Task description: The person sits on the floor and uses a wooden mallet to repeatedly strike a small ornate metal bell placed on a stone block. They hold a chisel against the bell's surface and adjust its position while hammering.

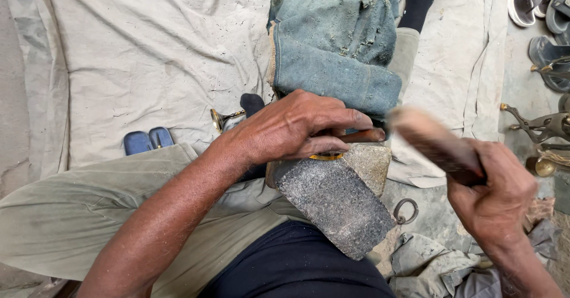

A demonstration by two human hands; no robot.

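left hand (pixel 294 125) pinching a thin metal tool (pixel 362 136) onto brass ring (pixel 326 155) atop stone block (pixel 335 200), right hand (pixel 493 194) gripping blurred wooden mallet (pixel 433 143), raised beside it

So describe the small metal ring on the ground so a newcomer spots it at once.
Start at the big grey stone block leaning on the person's lap. Just right of its lower edge, on bare ground above crumpled grey rags, lies the metal ring: dark, thin, the only open loop there.
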